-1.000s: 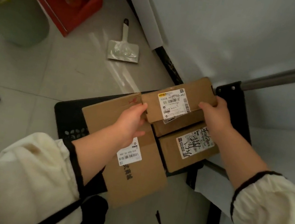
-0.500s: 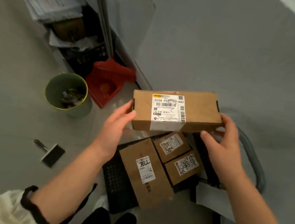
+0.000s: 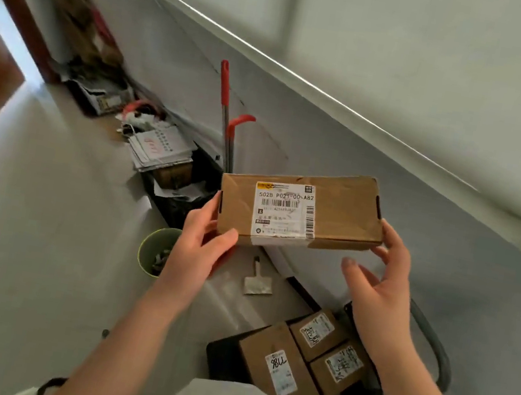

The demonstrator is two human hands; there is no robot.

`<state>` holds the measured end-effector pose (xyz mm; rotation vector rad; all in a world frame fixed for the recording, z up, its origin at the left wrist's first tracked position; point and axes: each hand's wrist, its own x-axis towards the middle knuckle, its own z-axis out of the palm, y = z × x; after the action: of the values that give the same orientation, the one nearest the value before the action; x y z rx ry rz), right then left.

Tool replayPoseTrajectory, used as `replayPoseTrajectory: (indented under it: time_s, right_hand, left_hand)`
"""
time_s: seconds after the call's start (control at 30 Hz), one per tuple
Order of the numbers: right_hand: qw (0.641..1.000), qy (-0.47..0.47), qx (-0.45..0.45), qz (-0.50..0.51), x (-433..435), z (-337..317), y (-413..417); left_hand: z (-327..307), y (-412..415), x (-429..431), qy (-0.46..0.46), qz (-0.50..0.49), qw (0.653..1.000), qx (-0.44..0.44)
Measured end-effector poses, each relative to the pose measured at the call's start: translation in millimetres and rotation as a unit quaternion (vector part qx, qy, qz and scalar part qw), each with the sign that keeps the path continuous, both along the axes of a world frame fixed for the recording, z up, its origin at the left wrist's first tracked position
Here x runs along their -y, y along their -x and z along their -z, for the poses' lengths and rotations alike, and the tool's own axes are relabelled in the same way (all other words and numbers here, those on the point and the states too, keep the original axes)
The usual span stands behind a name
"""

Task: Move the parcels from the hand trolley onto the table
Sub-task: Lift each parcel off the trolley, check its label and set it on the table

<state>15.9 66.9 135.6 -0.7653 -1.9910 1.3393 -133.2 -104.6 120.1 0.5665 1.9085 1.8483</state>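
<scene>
1. The long brown cardboard parcel with a white label (image 3: pixel 336 210) is held level at mid-frame, apart from the pale slanting ledge edge (image 3: pixel 307 82) above it. Open grey floor (image 3: pixel 38 227) lies to the left.
2. The left hand (image 3: pixel 197 252) grips the parcel's left end, thumb on the front corner.
3. The right hand (image 3: pixel 382 288) is spread, its fingers (image 3: pixel 391 234) touching the right end and its thumb off the parcel.
4. Three smaller brown cardboard parcels (image 3: pixel 273 356) lie on the black hand trolley (image 3: pixel 221 354) at lower right.
</scene>
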Motion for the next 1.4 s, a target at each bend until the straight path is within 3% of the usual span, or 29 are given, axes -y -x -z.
replayPoseTrajectory:
  time_s: [0.3,0.43,0.57,0.67,0.83,0.97,1.13,1.27,1.4]
  right_hand:
    - [0.996,-0.059,-0.071,-0.017,4.4,-46.2,2.9]
    - [0.996,-0.052,-0.06,-0.039,-3.1,-62.9,5.4]
    - [0.998,0.01,-0.047,-0.041,0.1,-64.1,7.1]
    - [0.999,0.026,-0.023,-0.039,1.9,-64.9,5.3]
    - [0.999,0.027,-0.028,-0.018,2.3,-79.4,4.5]
    - [0.995,0.004,-0.094,-0.026,0.7,-89.8,6.2]
    - [0.981,0.049,-0.188,-0.02,-4.8,-86.4,0.7]
    - [0.978,0.071,-0.19,0.038,-7.5,-74.5,2.8]
    - [0.987,0.012,-0.137,0.083,-6.8,-68.1,4.7]
  left_hand:
    - [-52.3,17.3,13.9,-0.002,-0.043,0.983,-0.178]
    - [-78.6,26.7,11.5,0.029,-0.125,0.977,-0.173]
    - [-86.4,31.4,6.1,0.138,-0.125,0.976,-0.116]
    - [-81.6,31.3,6.7,0.157,-0.113,0.978,-0.083]
    - [-89.5,28.8,8.4,0.138,-0.086,0.983,-0.083]
    - [-103.0,28.5,8.6,0.085,-0.081,0.971,-0.209]
    - [-98.8,33.7,5.7,-0.073,-0.053,0.932,-0.352]
    - [-84.6,34.5,3.9,-0.106,-0.022,0.935,-0.337]
    - [-79.7,36.6,8.5,-0.07,0.018,0.957,-0.282]
